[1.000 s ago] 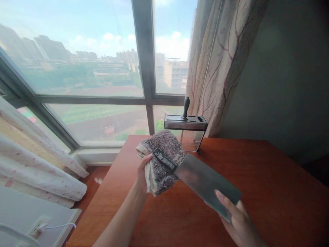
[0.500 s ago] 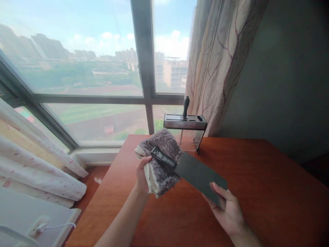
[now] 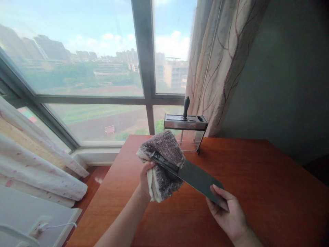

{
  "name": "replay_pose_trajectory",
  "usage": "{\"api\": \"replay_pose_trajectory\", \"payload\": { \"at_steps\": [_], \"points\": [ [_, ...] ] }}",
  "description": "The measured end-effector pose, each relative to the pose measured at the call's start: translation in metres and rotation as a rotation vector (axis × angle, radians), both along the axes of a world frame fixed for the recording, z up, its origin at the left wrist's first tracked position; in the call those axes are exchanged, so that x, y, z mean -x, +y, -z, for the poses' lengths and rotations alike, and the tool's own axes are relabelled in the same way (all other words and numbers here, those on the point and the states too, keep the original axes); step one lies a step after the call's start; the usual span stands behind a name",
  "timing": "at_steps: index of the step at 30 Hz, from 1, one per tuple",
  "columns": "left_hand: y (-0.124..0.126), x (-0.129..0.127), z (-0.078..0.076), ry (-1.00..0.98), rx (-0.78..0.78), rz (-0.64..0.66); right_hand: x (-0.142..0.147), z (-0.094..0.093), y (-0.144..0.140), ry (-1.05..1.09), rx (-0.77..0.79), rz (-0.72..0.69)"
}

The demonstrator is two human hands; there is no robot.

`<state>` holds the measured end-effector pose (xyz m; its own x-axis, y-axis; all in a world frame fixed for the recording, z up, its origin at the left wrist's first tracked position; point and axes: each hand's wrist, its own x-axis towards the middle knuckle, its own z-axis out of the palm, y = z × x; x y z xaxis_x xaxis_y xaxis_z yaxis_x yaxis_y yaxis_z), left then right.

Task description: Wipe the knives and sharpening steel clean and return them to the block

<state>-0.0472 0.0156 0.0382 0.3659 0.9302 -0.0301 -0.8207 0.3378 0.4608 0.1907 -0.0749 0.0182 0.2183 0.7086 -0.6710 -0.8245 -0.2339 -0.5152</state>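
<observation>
A cleaver (image 3: 199, 178) with a broad grey-green blade and a dark handle (image 3: 164, 163) is held above the table. My left hand (image 3: 146, 178) is closed on a folded grey fluffy cloth (image 3: 168, 145) with a pale underside. The cloth lies about the handle, and its folds hide most of my left fingers. My right hand (image 3: 227, 207) pinches the far end of the blade between thumb and fingers.
On the brown wooden table (image 3: 108, 209) stands a knife block (image 3: 185, 122) with clear sides and one black handle (image 3: 186, 107) sticking up. Behind it are a window and a patterned curtain (image 3: 213, 65). A plug with a white cable (image 3: 60, 225) is at lower left.
The cleaver has turned about its length, so its handle shows more edge-on. The cloth and my left hand have shifted slightly right and down. My right hand keeps hold of the blade end.
</observation>
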Motion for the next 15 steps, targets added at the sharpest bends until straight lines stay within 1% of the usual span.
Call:
{"api": "replay_pose_trajectory", "payload": {
  "at_steps": [5, 7, 11, 15],
  "points": [
    [-0.007, -0.005, -0.005, 0.183, 0.066, 0.1, -0.002, -0.007, 0.001, 0.042, 0.002, 0.033],
    [-0.007, -0.007, -0.008, 0.239, 0.074, 0.122, -0.002, -0.009, 0.001, 0.055, 0.003, 0.04],
    [-0.007, -0.014, -0.011, 0.306, 0.087, 0.055, -0.005, -0.011, 0.001, 0.027, -0.015, 0.044],
    [-0.007, -0.021, -0.014, 0.341, 0.109, -0.027, -0.008, -0.012, 0.001, -0.041, -0.093, 0.026]
  ]
}}
